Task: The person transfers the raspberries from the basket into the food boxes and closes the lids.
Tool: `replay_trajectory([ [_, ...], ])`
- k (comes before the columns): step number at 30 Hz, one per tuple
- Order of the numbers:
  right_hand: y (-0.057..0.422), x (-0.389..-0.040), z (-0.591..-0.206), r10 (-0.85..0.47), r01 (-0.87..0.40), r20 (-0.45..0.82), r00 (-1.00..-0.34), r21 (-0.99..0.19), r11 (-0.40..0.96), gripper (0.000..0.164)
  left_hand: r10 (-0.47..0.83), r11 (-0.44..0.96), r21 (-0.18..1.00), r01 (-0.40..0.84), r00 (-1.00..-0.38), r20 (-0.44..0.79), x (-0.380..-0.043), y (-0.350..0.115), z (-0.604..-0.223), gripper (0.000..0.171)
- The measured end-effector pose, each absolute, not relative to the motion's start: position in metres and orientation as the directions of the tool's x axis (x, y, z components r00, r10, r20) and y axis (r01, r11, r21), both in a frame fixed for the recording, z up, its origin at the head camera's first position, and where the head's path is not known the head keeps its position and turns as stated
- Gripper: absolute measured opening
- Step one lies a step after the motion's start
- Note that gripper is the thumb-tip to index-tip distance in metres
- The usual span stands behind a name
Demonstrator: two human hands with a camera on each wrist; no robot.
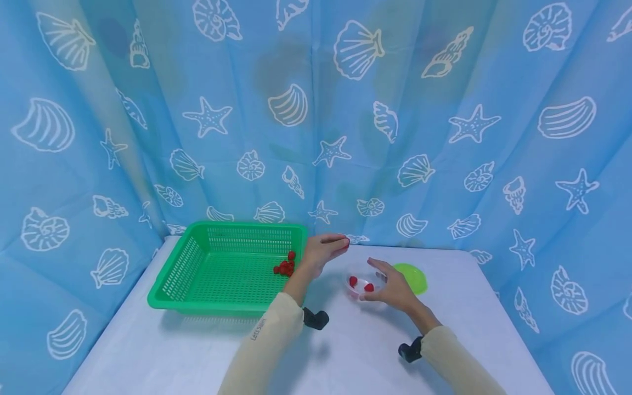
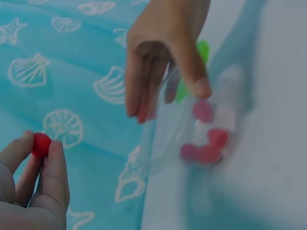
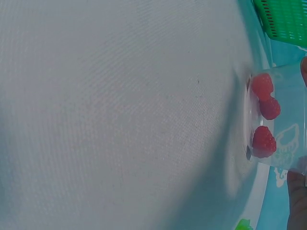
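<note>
My left hand [image 1: 321,253] pinches a red raspberry [image 2: 41,144] between thumb and fingertips, raised to the left of a clear plastic cup [image 1: 354,294]. Thumb and fingers of my right hand [image 1: 395,286] span the cup near its rim, gripping it from opposite sides. Several raspberries [image 3: 264,142] lie at the bottom of the cup, seen through its wall. Part of the right hand is cut off at the edge of the right wrist view.
On the left stands a green slotted basket [image 1: 222,277], with several raspberries [image 1: 285,267] in its right end. A round bright green lid [image 1: 413,278] lies behind the right hand on the white table [image 1: 355,351]. Behind hangs a blue shell-patterned curtain [image 1: 316,126].
</note>
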State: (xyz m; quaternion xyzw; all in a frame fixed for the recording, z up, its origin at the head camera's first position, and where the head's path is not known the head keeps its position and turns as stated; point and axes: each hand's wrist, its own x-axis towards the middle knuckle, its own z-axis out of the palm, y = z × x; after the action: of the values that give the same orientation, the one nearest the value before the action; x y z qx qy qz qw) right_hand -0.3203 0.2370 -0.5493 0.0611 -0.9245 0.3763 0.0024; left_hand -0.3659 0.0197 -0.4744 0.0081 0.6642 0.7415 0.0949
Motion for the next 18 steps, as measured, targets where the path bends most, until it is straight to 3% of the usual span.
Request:
replay_trajectory([
  [18,0.239,-0.320,-0.548,-0.131,-0.147,0.078,-0.988,-0.723,0.675,0.102,0.160,0.078,0.994,-0.077,-0.983,-0.088,-0.342,0.050,-0.520,0.025],
])
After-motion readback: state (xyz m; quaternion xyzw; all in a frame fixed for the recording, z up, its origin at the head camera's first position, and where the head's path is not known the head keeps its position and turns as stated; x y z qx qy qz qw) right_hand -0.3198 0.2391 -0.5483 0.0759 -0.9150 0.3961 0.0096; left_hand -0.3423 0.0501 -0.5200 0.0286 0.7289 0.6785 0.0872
